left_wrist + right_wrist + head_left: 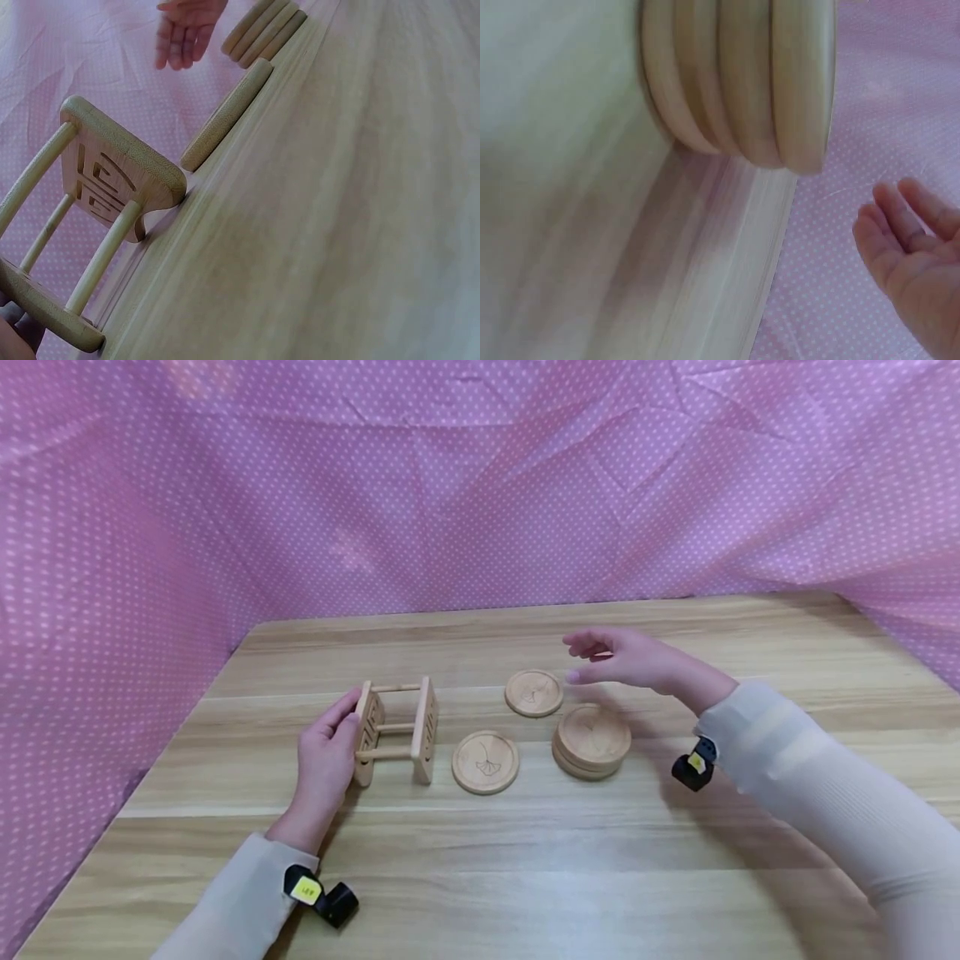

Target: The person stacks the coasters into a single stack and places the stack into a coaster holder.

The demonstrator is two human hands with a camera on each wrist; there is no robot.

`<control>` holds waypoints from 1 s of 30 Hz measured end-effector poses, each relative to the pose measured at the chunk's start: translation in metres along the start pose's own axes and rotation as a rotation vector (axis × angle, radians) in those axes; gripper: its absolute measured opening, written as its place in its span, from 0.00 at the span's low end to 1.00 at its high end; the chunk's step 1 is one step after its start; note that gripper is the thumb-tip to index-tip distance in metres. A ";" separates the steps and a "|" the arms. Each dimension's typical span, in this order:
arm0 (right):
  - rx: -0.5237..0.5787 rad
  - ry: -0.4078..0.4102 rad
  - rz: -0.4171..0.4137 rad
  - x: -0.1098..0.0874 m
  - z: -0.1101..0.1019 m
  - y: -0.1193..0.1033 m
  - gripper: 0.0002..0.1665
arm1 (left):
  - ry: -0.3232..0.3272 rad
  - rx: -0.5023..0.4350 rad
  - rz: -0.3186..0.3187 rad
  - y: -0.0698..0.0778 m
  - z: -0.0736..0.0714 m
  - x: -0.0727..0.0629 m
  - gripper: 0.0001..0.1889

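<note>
A wooden coaster holder (425,731), two slotted end panels joined by round rods, stands on the table. My left hand (327,756) holds its left panel from the outer side; in the left wrist view, only part of that hand (16,336) shows at the lower corner. Beside the holder lies a round wooden coaster (485,763) engraved with a ginkgo leaf. Another engraved coaster (534,693) lies farther back. To the right is a stack of several coasters (592,739). My right hand (626,658) hovers behind this stack, fingers loosely bent and holding nothing.
The wood-grain table (480,877) runs back to a pink polka-dot cloth (480,510), which hangs behind it and along both sides. A small black camera is strapped on each wrist over a pale sleeve (817,810).
</note>
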State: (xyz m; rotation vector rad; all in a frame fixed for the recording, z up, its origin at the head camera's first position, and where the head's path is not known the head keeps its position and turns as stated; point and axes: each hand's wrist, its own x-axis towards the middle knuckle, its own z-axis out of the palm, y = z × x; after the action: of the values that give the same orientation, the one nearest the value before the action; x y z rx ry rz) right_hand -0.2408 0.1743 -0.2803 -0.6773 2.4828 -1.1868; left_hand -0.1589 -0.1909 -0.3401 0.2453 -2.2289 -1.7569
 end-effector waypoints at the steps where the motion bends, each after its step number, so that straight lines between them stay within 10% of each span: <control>1: -0.006 -0.012 -0.013 0.003 -0.001 0.000 0.37 | 0.001 0.000 0.001 0.000 0.000 0.000 0.20; 19: 0.148 -0.327 -0.219 0.047 -0.014 0.013 0.45 | 0.004 0.009 -0.010 0.005 0.001 0.002 0.20; 30: 0.096 -0.412 -0.149 0.064 -0.012 0.022 0.48 | -0.004 -0.007 -0.005 0.002 0.000 0.001 0.20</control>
State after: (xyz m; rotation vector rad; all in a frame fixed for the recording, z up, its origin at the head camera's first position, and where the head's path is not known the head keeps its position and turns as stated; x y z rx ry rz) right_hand -0.3059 0.1594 -0.2947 -0.9825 2.0519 -1.0793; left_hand -0.1593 -0.1907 -0.3377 0.2460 -2.2258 -1.7692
